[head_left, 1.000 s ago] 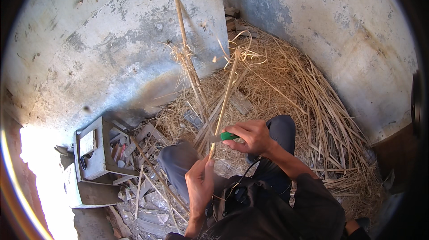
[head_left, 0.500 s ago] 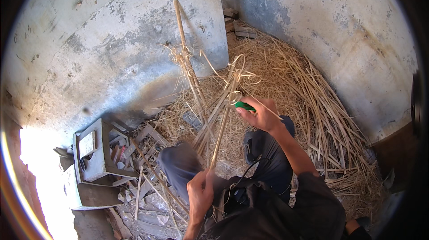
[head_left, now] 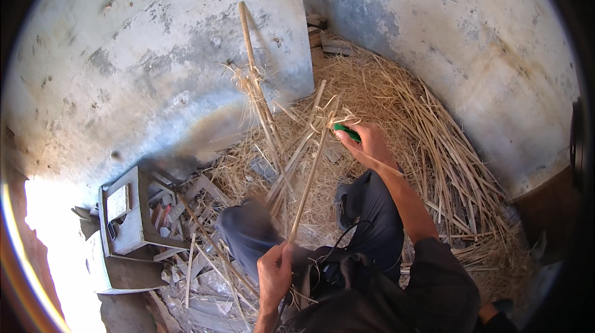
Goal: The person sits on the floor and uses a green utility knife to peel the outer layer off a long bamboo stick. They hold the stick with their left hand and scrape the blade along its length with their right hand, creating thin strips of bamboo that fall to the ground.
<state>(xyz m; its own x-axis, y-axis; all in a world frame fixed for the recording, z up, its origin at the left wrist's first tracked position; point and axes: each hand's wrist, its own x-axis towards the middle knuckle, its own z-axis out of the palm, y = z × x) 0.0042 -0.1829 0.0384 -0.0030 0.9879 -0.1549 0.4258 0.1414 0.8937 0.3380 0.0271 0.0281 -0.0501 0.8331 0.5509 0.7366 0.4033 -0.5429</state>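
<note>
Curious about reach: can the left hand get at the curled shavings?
Probably not: the left hand holds the near end of a strip, while the shavings curl toward its far end.

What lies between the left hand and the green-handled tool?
In the head view, a wooden strip spans it, from the left hand up to curled shavings beside the green-handled tool in the right hand.

2 hands [head_left: 274, 273] [head_left: 369, 146], 1 handle [head_left: 348, 133], 1 held strip [head_left: 306, 190]
</note>
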